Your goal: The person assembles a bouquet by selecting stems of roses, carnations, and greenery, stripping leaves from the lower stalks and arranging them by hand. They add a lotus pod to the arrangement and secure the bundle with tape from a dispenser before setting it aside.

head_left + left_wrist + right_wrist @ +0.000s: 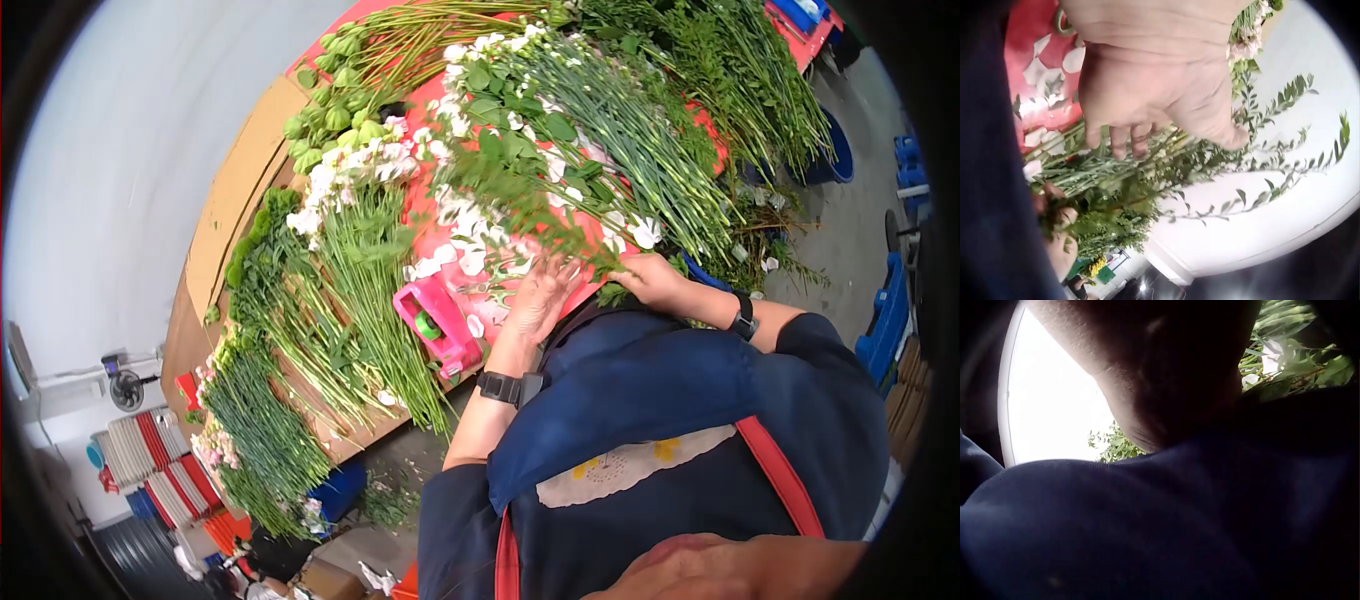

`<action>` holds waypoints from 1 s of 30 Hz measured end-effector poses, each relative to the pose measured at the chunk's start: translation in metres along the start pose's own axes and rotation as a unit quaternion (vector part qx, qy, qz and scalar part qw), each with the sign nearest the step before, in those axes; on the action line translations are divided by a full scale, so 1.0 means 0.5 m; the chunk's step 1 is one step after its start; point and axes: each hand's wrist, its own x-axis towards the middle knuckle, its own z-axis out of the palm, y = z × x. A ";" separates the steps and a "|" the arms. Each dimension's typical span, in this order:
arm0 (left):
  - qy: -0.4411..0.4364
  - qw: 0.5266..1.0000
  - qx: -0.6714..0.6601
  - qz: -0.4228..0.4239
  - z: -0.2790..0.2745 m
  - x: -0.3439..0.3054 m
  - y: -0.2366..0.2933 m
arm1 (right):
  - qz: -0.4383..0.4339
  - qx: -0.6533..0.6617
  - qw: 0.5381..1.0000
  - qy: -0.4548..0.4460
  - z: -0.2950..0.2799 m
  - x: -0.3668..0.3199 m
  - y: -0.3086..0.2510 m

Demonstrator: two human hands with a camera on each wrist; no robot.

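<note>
My right hand [652, 280] grips the lower end of a leafy green branch [530, 205], which reaches away over the table and is blurred in the head view. Beside it, my left hand [544, 294] is near the stem, its thumb spread and its fingers loosely bent in the left wrist view. Leafy sprigs [1241, 194] extend past that thumb. White petals [472, 262] lie scattered on the red table covering [425, 235] around my hands. In the right wrist view, the forearm and dark clothing hide the right hand's fingers.
A pink tape dispenser [440, 328] stands left of my left hand. Bundles of long green stems [375, 290] and white flowers [325, 190] line the table's left side. More stems [640, 140] and ferny foliage [750, 70] lie at the right, near a blue bucket [832, 150].
</note>
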 end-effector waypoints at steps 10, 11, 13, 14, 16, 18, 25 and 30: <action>0.194 0.979 -0.058 0.033 0.040 0.033 0.081 | -0.113 -0.002 0.967 -0.230 -0.059 0.104 -0.003; 0.188 0.980 -0.054 0.033 0.044 0.031 0.079 | -0.073 0.053 0.985 -0.150 -0.067 0.134 0.008; 0.177 0.982 -0.046 0.039 0.048 0.028 0.076 | -0.053 -0.082 0.995 -0.020 -0.078 0.217 0.026; 0.170 0.984 -0.023 0.038 0.052 0.027 0.076 | 0.007 -0.147 0.989 -0.020 -0.075 0.245 0.039; 0.177 0.983 -0.015 0.038 0.060 0.025 0.079 | 0.041 -0.271 0.961 -0.034 -0.036 0.279 0.066; 0.179 0.983 -0.010 0.037 0.055 0.022 0.079 | 0.018 -0.335 0.942 0.005 0.004 0.294 0.106; 0.223 0.973 -0.004 0.059 0.045 -0.006 0.091 | 0.000 -0.202 0.964 0.175 -0.001 0.261 0.103; 0.204 0.977 -0.019 0.061 0.028 -0.030 0.092 | 0.014 -0.024 0.983 0.181 -0.009 0.207 0.104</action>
